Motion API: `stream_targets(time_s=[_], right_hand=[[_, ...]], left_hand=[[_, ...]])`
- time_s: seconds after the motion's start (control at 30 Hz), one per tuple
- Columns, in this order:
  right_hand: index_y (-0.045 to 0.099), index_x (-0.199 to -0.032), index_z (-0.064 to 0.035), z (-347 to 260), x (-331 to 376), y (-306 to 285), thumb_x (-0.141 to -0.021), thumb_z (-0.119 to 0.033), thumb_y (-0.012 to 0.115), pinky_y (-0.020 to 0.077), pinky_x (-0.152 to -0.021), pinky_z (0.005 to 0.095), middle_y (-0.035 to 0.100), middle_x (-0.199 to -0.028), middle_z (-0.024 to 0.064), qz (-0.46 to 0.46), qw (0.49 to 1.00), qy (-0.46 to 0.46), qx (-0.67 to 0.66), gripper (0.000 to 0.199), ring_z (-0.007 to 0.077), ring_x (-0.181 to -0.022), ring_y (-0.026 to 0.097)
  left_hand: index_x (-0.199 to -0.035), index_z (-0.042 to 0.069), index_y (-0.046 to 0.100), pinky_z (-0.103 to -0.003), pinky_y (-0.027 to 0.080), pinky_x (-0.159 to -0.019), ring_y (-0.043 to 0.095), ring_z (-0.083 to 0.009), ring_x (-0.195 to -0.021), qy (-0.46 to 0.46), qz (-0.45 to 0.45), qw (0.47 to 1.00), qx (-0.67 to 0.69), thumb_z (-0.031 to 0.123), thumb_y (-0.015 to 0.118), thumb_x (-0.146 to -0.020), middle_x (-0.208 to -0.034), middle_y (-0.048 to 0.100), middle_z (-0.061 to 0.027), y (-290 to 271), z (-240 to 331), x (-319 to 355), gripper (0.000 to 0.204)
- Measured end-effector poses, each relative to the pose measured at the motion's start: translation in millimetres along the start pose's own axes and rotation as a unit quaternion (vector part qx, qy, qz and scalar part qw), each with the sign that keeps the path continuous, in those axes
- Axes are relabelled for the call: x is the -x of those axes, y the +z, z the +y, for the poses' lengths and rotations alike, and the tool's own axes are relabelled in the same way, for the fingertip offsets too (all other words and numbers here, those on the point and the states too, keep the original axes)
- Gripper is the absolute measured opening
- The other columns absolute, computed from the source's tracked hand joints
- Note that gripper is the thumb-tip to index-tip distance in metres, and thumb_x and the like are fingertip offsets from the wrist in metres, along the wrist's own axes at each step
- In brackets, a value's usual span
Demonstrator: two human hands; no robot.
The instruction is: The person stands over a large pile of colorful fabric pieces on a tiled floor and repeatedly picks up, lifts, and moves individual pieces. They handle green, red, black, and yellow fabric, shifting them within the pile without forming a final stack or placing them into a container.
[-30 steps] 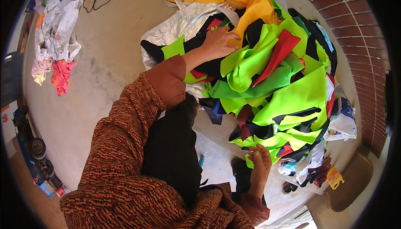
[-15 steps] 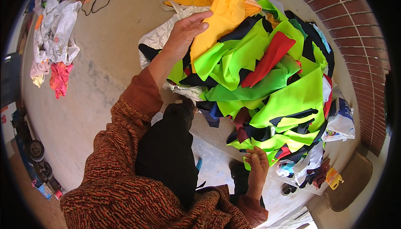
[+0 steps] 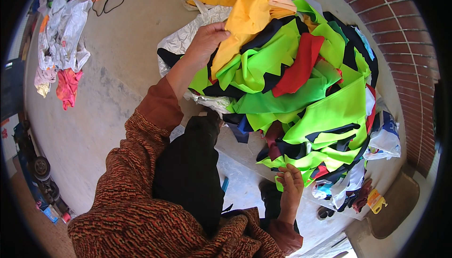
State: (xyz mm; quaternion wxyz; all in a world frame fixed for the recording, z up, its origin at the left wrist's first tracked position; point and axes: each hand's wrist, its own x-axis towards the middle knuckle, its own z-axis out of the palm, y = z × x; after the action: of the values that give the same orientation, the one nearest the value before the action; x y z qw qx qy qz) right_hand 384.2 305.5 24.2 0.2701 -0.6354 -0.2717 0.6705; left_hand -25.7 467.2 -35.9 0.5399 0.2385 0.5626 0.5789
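My left hand (image 3: pixel 206 44) pinches the edge of a yellow cloth piece (image 3: pixel 247 18) between thumb and fingers, at the far left side of a big heap of scraps. Beside that cloth lie a lime green cloth piece (image 3: pixel 263 60) with zigzag edges, a red cloth strip (image 3: pixel 301 65) and a darker green piece (image 3: pixel 287 95). At the heap's near edge rests my right hand (image 3: pixel 291 185), palm up with loosely bent fingers apart, next to lime green scraps (image 3: pixel 306 161). Nothing shows in it.
Silvery sheeting (image 3: pixel 190 30) sticks out under the heap. White plastic bags (image 3: pixel 383 138) and a yellow container (image 3: pixel 376 201) lie to the right, by a brick-tiled wall (image 3: pixel 405 55). At far left are a silvery bag (image 3: pixel 66 32), a pink cloth (image 3: pixel 68 88) and a wheeled object (image 3: pixel 41 167).
My left hand has moved slightly left and nearer with the yellow cloth, which has shifted the same way. The lime green and red pieces have shifted a little. My right hand has stayed still.
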Motion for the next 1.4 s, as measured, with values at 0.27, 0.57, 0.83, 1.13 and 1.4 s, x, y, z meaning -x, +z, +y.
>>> stream_targets(time_s=[0.27,0.57,0.83,1.13,1.4], right_hand=[[0.053,-0.113,-0.0001,-6,2,4,-0.089,-0.011,0.056,0.0477,-0.075,0.0223,0.064,-0.099,0.0088,0.009,1.0,0.005,-0.01,0.027,0.0106,-0.082,0.06],[0.054,-0.113,-0.0004,-7,1,5,-0.09,-0.011,0.056,0.0477,-0.075,0.0222,0.064,-0.099,0.009,0.008,1.0,0.006,-0.01,0.026,0.0106,-0.083,0.06],[0.054,-0.113,-0.0003,-7,-1,6,-0.09,-0.011,0.055,0.0474,-0.074,0.0218,0.064,-0.099,0.009,0.005,1.0,0.012,-0.009,0.026,0.0102,-0.082,0.06],[0.052,-0.115,-0.0008,-4,-1,4,-0.09,-0.013,0.056,0.0487,-0.074,0.023,0.063,-0.1,0.0103,-0.001,1.0,0.015,-0.004,0.028,0.0125,-0.083,0.061],[0.052,-0.115,-0.001,0,1,0,-0.09,-0.014,0.056,0.0495,-0.074,0.0236,0.063,-0.101,0.0112,0.006,1.0,0.01,-0.001,0.029,0.0134,-0.083,0.062]], left_hand=[[-0.099,0.002,0.055,-0.025,0.049,-0.076,0.059,-0.0137,-0.085,0.319,0.231,0.918,0.05,0.004,0.046,-0.09,-0.097,0.06,-0.0054,-24,60,21,0.014],[-0.1,0.002,0.05,-0.028,0.045,-0.078,0.053,-0.0152,-0.089,0.259,0.496,0.829,-0.005,0.011,0.044,-0.09,-0.096,0.054,-0.0051,-142,8,-13,0.014],[-0.119,0.002,0.049,-0.04,0.037,-0.094,0.048,-0.0349,-0.108,0.282,0.517,0.671,-0.451,0.007,0.048,-0.082,-0.118,0.05,-0.0189,-183,-68,17,0.038],[-0.124,0.014,0.05,-0.05,0.021,-0.105,0.033,-0.0314,-0.129,0.35,0.083,0.547,-0.756,0.016,0.061,-0.077,-0.137,0.04,-0.009,-35,-36,-22,0.048],[-0.121,0.014,0.052,-0.061,0.012,-0.103,0.031,-0.0287,-0.131,0.099,0.085,0.576,-0.807,0.02,0.063,-0.077,-0.136,0.041,-0.0067,-69,-70,-29,0.045]])
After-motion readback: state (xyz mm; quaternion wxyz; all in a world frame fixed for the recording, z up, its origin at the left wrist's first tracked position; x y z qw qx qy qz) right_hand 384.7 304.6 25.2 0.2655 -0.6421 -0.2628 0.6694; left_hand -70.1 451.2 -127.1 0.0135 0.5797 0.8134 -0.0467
